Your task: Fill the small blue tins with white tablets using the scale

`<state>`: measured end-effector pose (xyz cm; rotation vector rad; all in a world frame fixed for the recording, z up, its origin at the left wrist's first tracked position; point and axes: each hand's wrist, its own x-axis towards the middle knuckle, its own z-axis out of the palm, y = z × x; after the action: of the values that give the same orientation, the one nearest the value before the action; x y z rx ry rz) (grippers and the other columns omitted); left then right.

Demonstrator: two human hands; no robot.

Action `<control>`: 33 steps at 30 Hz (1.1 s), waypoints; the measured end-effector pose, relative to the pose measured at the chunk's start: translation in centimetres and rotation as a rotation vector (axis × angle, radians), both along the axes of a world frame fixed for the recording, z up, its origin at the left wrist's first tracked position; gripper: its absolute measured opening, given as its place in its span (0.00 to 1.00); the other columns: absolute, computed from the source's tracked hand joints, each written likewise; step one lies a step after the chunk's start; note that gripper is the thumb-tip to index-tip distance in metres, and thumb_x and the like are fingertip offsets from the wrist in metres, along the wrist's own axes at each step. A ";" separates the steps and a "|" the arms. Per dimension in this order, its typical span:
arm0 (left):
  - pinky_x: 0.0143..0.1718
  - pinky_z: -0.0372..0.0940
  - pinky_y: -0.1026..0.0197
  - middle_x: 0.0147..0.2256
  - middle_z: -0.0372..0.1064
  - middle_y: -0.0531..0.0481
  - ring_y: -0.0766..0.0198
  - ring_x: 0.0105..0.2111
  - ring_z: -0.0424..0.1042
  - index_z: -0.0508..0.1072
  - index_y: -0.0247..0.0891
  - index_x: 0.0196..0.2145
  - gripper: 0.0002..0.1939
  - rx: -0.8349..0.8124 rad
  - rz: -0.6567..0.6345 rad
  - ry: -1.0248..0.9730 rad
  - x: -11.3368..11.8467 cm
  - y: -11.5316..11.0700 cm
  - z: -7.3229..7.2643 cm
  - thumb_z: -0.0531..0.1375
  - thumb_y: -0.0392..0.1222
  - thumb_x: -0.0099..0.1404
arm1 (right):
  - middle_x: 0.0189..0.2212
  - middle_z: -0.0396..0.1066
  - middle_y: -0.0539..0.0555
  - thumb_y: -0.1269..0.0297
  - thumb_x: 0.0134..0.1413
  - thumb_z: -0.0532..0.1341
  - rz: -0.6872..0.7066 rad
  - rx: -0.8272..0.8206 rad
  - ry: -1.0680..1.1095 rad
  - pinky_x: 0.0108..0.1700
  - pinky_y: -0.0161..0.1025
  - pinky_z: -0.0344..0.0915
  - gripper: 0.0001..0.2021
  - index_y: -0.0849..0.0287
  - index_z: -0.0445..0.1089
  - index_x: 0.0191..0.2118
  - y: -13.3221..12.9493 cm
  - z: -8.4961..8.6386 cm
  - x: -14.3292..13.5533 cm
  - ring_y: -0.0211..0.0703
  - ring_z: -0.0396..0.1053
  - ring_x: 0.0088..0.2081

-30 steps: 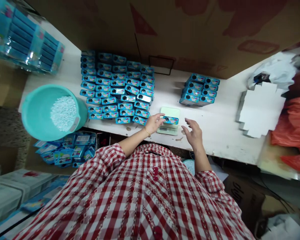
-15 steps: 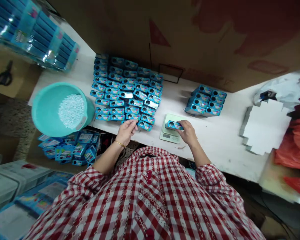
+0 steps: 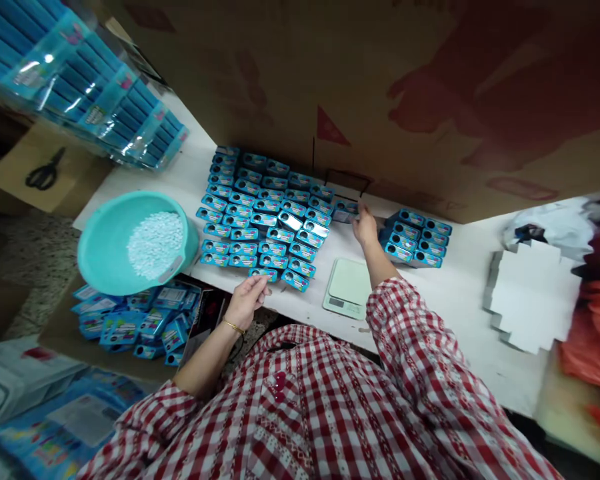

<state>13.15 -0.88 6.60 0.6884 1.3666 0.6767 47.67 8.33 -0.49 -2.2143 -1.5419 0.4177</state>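
My right hand (image 3: 365, 225) reaches to the back of the table, its fingers closed on the right end of a small blue printed box (image 3: 345, 209). This box stands beside the back right of several rows of similar blue boxes (image 3: 270, 195). My left hand (image 3: 247, 300), with a bracelet at the wrist, is closed in a pinch at the front of those rows. Its fingertips overlap the near edge of a blue box (image 3: 263, 274); what they pinch, if anything, is hidden. A pale green kitchen scale (image 3: 349, 283) lies bare beside my right forearm.
A smaller block of blue boxes (image 3: 415, 239) stands at right. A turquoise basin (image 3: 100, 247) holds white pellets, above a carton of blue packs (image 3: 140, 320). A large cardboard box (image 3: 290, 73) walls the back. White cut card (image 3: 535, 300) and scissors (image 3: 45, 173) lie at the sides.
My right hand has lifted the blue box off the scale and carried it to the back, beside the rows. My left hand stays pinched near the front row. The camera view has shifted.
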 end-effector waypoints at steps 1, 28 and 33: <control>0.15 0.42 0.72 0.20 0.62 0.57 0.77 0.16 0.54 0.70 0.34 0.35 0.22 -0.009 -0.014 -0.003 0.1 0.0 -0.2 0.65 0.53 0.49 | 0.52 0.63 0.60 0.69 0.50 0.54 0.001 0.021 -0.035 0.48 0.44 0.61 0.24 0.59 0.60 0.55 -1.7 0.4 0.6 0.50 0.62 0.49; 0.35 0.66 0.63 0.31 0.72 0.43 0.65 0.31 0.71 0.72 0.31 0.34 0.06 -0.452 -0.128 -0.455 6.3 -4.4 -0.1 0.56 0.31 0.59 | 0.47 0.66 0.62 0.66 0.58 0.53 0.463 0.047 -0.189 0.46 0.48 0.59 0.14 0.60 0.66 0.48 -20.5 5.7 -11.0 0.51 0.59 0.45; 0.31 0.65 0.66 0.29 0.70 0.47 0.69 0.27 0.69 0.72 0.32 0.32 0.14 -0.576 -0.023 -0.461 6.4 -5.7 -0.9 0.50 0.41 0.66 | 0.42 0.67 0.61 0.72 0.57 0.52 0.654 -0.067 -0.090 0.42 0.43 0.62 0.14 0.63 0.65 0.48 -21.7 5.5 -16.1 0.48 0.61 0.41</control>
<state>19.58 -6.61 5.72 0.0742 1.0434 0.3592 31.61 -13.32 5.03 -1.7385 -2.3183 0.5645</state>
